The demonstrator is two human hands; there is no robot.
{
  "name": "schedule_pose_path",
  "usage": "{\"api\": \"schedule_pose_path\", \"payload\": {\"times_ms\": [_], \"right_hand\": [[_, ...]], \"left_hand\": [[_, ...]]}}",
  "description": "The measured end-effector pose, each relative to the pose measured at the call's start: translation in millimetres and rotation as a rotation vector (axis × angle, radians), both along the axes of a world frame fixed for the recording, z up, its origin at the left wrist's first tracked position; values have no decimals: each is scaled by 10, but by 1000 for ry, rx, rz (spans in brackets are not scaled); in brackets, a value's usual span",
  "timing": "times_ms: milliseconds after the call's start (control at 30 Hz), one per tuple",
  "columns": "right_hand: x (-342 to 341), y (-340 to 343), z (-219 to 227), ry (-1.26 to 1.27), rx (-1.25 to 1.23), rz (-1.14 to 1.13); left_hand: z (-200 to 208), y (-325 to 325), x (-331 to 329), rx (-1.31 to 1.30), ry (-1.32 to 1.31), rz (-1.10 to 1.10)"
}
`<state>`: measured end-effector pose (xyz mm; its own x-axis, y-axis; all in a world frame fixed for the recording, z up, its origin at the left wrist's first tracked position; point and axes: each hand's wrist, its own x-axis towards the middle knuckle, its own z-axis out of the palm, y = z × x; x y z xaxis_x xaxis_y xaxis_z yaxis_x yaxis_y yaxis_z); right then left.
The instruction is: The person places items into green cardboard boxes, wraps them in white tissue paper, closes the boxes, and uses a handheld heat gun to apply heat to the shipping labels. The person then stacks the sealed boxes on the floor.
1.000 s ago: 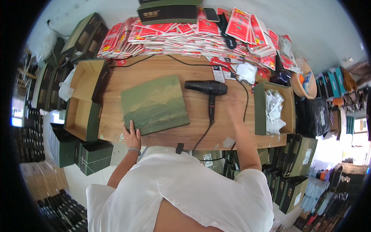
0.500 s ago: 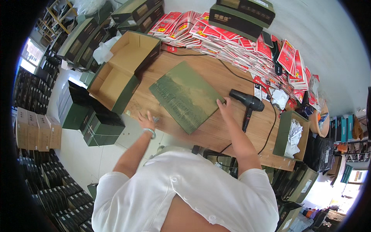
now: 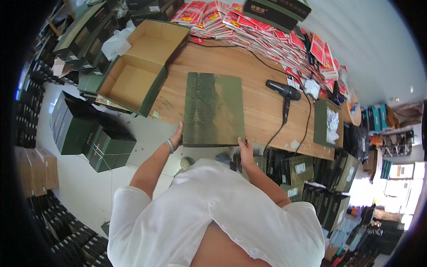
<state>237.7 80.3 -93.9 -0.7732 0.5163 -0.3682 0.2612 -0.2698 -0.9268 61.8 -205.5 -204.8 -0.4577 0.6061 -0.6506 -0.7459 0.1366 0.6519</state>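
A closed green box (image 3: 213, 111) with a landscape print on its top projects past the near edge of the wooden table (image 3: 171, 102). My left hand (image 3: 177, 135) grips its left side close to the near corner, the fingers partly hidden by the box. At the near right corner my right hand (image 3: 246, 151) holds it, thumb over the top edge and the other fingers mostly out of sight. To the right lies a black hair dryer (image 3: 285, 91) with its cord. An open box with a brown inside (image 3: 135, 84) stands at the table's left.
Piles of red-and-white packets (image 3: 258, 38) line the back, with dark boxes (image 3: 278, 13) on top. At the table's right end is a small green box (image 3: 321, 122) holding crumpled white paper (image 3: 332, 120). Tied green boxes (image 3: 111, 149) stand on the floor at left.
The green box has turned to sit nearly square to me and come nearer, past the table edge. My left hand, free before, now grips it; my right hand has moved nearer with it.
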Motion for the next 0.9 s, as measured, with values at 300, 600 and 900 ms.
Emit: {"api": "schedule_pose_path", "payload": {"times_ms": [300,600,900], "right_hand": [[-97,-56,1164,189,305,-118],[-491,171,1189,289,243,0],[-635,641,1260,-161,-530,22]], "left_hand": [[1687,-236,-5,163,58,70],[2030,51,-137,115,52,323],[2102,23,-64,-9,114,382]]}}
